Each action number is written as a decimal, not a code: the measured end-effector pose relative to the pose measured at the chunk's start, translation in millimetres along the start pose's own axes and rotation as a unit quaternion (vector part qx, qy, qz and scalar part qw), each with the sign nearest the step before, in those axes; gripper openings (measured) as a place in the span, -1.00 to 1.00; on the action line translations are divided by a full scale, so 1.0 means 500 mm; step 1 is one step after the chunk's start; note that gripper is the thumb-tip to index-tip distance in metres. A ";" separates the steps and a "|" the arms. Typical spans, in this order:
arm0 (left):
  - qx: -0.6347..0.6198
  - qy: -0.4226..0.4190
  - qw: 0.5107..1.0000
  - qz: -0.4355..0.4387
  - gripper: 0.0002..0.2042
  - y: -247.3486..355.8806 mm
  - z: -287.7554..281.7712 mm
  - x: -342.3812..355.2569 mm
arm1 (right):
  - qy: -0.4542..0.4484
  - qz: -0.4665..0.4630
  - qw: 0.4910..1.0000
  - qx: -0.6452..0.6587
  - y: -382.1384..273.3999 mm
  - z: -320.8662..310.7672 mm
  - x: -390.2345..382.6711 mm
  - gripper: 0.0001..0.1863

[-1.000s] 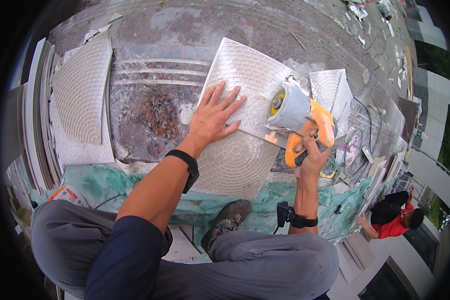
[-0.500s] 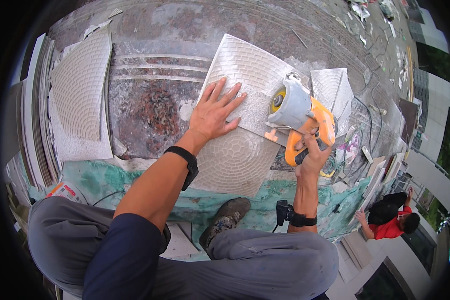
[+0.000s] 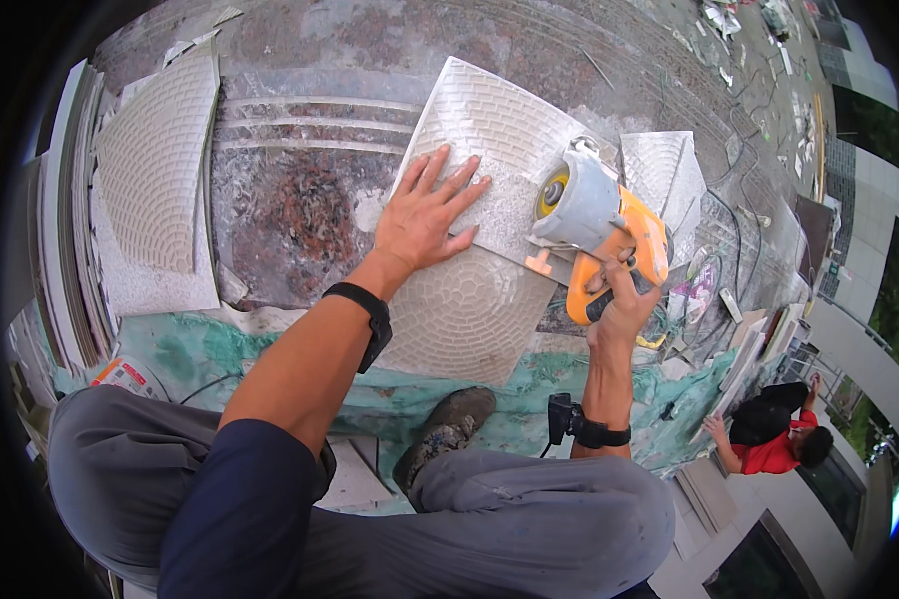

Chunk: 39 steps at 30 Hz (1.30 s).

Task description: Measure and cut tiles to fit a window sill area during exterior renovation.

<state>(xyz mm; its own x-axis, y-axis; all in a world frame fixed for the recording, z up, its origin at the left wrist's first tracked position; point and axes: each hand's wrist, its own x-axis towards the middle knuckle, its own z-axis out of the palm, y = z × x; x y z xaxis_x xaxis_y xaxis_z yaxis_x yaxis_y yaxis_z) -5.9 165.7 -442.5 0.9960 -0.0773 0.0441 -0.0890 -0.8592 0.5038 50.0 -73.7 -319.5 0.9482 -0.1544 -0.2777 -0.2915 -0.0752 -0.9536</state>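
My left hand [image 3: 422, 212] lies flat with fingers spread on a white patterned tile [image 3: 499, 110], pressing along its left side. My right hand [image 3: 622, 301] is wrapped round the rear handle of an orange and grey circular tile cutter [image 3: 591, 222]. The cutter rests on the right part of that tile, its yellow-centred disc hub facing left; the blade's cutting edge is hidden by the grey guard. Partly beneath lies a second tile [image 3: 459, 314] with a rounded brick pattern. Just right of the cutter are cut tile pieces [image 3: 661, 170].
More cut patterned tiles [image 3: 160, 170] lie at the left, beside a stack of tiles on edge [image 3: 65, 220]. Green sheeting [image 3: 215, 354] covers the near edge. Cables [image 3: 739, 235] and a purple-white bag [image 3: 696, 285] lie at the right. A person in red [image 3: 774, 449] is at far right.
The whole view has shifted slightly. Both hands and the cutter keep nearly the same places on the tile.
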 end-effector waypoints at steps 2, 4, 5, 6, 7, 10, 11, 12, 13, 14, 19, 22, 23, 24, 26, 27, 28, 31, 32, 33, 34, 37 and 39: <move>0.000 0.000 1.000 -0.001 -0.36 0.000 0.000 -0.001 | 0.001 0.000 1.000 -0.001 -0.001 0.002 -0.001 -0.80; 0.000 0.003 1.000 0.002 -0.36 -0.001 0.000 -0.001 | 0.002 -0.002 1.000 -0.003 0.000 0.003 -0.001 -0.80; 0.000 0.003 1.000 0.001 -0.36 -0.001 0.001 -0.001 | 0.002 -0.001 1.000 -0.004 0.001 0.003 -0.002 -0.80; 0.000 0.004 1.000 0.001 -0.36 0.000 0.001 -0.001 | 0.004 -0.003 1.000 -0.003 0.001 0.003 -0.001 -0.80; 0.000 0.004 1.000 0.000 -0.35 0.000 0.001 0.000 | 0.006 -0.004 1.000 -0.001 0.001 0.003 -0.001 -0.80; 0.003 0.000 1.000 -0.001 -0.35 0.001 0.000 0.001 | 0.010 -0.008 1.000 -0.028 0.009 -0.001 0.000 -0.82; 0.001 0.000 1.000 -0.002 -0.35 0.001 0.001 0.000 | 0.010 -0.008 0.999 -0.030 0.009 -0.002 -0.001 -0.82; 0.002 0.001 1.000 -0.001 -0.35 0.000 0.001 0.000 | 0.006 -0.005 1.000 -0.025 0.007 0.000 -0.003 -0.82; 0.002 0.002 1.000 -0.001 -0.35 -0.001 0.002 -0.001 | 0.003 -0.001 1.000 -0.020 0.006 0.001 -0.004 -0.82; 0.002 0.002 1.000 -0.001 -0.35 -0.001 0.002 -0.001 | 0.003 -0.001 1.000 -0.020 0.006 0.000 -0.004 -0.82; 0.000 0.000 1.000 0.000 -0.34 0.002 0.001 0.000 | 0.012 0.003 1.000 -0.027 0.007 -0.002 -0.004 -0.79; 0.000 -0.007 1.000 -0.001 -0.34 0.000 0.001 0.000 | 0.000 -0.013 0.999 -0.032 0.003 0.006 0.000 -0.80; 0.000 -0.007 1.000 -0.002 -0.34 0.000 0.001 0.000 | 0.000 -0.013 0.999 -0.032 0.004 0.006 0.001 -0.80; 0.000 -0.010 1.000 -0.002 -0.34 0.000 0.001 0.001 | -0.001 -0.009 0.999 -0.032 0.005 0.004 0.001 -0.80; 0.000 -0.013 1.000 -0.003 -0.33 0.000 0.001 0.001 | -0.002 -0.006 0.999 -0.032 0.008 0.003 0.003 -0.80; 0.002 -0.015 1.000 -0.004 -0.33 0.000 0.002 0.000 | -0.003 -0.008 0.999 -0.032 0.009 0.002 0.003 -0.80; 0.005 -0.017 1.000 -0.006 -0.33 -0.001 0.002 -0.001 | -0.005 -0.009 0.999 -0.032 0.009 0.002 0.003 -0.80; 0.009 -0.021 1.000 -0.005 -0.33 0.003 0.002 0.001 | -0.005 -0.014 0.999 -0.041 0.011 -0.001 0.004 -0.80; 0.009 -0.022 1.000 -0.004 -0.33 0.004 0.001 0.002 | -0.004 -0.014 0.999 -0.040 0.011 -0.003 0.005 -0.80; 0.010 -0.022 1.000 -0.004 -0.33 0.003 0.002 0.001 | -0.005 -0.012 0.999 -0.038 0.009 -0.001 0.004 -0.81; 0.011 -0.022 1.000 -0.004 -0.33 0.002 0.002 0.000 | -0.007 -0.011 0.999 -0.036 0.008 0.000 0.004 -0.81; 0.011 -0.019 1.000 -0.004 -0.33 0.000 0.003 -0.001 | 0.005 -0.012 1.000 -0.022 0.007 0.009 0.002 -0.81; 0.011 -0.018 1.000 -0.004 -0.33 0.000 0.004 0.000 | 0.008 -0.011 1.000 -0.024 0.004 0.016 -0.001 -0.81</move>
<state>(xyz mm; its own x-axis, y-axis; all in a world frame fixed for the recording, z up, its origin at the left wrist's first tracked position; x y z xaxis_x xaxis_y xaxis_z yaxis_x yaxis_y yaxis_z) -6.0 164.7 -444.2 0.9961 -0.0882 0.0091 -0.0815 -0.8705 0.4854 50.2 -65.9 -322.0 0.9521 -0.1688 -0.2550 -0.2773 -0.1249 -0.9526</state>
